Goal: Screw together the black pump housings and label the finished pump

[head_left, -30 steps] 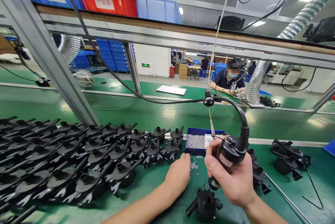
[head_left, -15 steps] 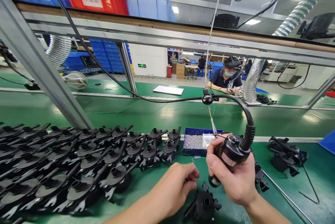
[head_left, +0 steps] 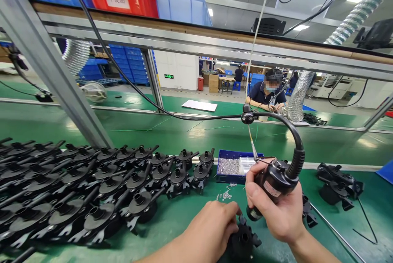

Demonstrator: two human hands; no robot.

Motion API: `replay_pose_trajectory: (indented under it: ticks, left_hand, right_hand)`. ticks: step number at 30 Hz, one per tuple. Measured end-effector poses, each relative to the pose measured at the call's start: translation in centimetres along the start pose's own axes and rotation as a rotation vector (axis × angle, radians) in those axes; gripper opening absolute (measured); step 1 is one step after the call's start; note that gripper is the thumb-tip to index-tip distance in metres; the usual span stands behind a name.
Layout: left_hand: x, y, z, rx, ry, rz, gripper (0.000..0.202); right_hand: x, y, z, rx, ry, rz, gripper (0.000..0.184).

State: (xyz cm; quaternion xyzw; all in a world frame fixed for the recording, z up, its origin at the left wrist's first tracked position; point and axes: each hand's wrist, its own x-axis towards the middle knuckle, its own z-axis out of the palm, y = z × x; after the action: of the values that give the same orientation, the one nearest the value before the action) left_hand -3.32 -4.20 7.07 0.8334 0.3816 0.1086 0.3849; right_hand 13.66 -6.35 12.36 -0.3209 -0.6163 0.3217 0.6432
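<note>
My right hand (head_left: 278, 209) is wrapped round a black electric screwdriver (head_left: 272, 181), which hangs on a cord and has a curved black cable at its top. Its tip points down toward a black pump housing (head_left: 244, 240) on the green mat. My left hand (head_left: 211, 230) rests on the left side of that housing, fingers curled against it. Loose small silver screws (head_left: 225, 195) lie just behind my hands. A blue tray of screws (head_left: 229, 166) stands behind them.
Several rows of black pump housings (head_left: 101, 181) cover the mat to the left. More black parts (head_left: 337, 181) lie at the right. A slanted metal frame post (head_left: 52, 66) rises at left. Across the green conveyor a person (head_left: 267, 93) works at another bench.
My left hand drew back from the loose screws near the tray and settled on the pump housing. My right hand with the screwdriver stayed almost in place.
</note>
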Motion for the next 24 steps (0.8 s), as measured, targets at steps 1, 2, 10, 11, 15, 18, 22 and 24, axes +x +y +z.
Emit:
replay_pose_trajectory:
  ticks: [1,2,10,11,15,18,22,24]
  left_hand:
    - [0.1,0.1,-0.2,-0.032,0.006,-0.002,0.022]
    - [0.1,0.1,-0.4,-0.064,0.012,-0.006,0.021]
    - [0.7,-0.8,0.2,-0.144,0.107,-0.033,0.017]
    - [0.8,-1.0,0.4,-0.154,0.111,-0.039,0.017]
    - [1.2,-1.9,0.6,-0.151,0.137,-0.027,0.015]
    - [2.0,-3.1,0.3,-0.007,0.227,0.02,0.019]
    - [3.3,-5.3,0.9,0.255,0.217,0.06,0.024]
    - [3.9,-6.3,1.8,0.321,0.183,0.101,0.019]
  right_hand:
    - [0.0,0.0,0.0,-0.001,0.005,0.0,0.018]
    - [0.0,0.0,0.0,-0.002,0.009,-0.001,0.018]
    - [-0.2,0.2,-0.3,0.006,0.011,-0.007,0.019]
    - [-0.2,0.3,-0.2,0.007,0.017,-0.008,0.019]
    - [-0.1,0.1,-0.1,0.02,0.027,-0.013,0.02]
    - [0.1,-0.2,0.0,0.043,0.033,-0.044,0.02]
    - [0.4,-0.5,0.0,0.015,0.028,-0.047,0.019]
    - [0.4,-0.3,-0.1,-0.006,0.022,-0.044,0.02]
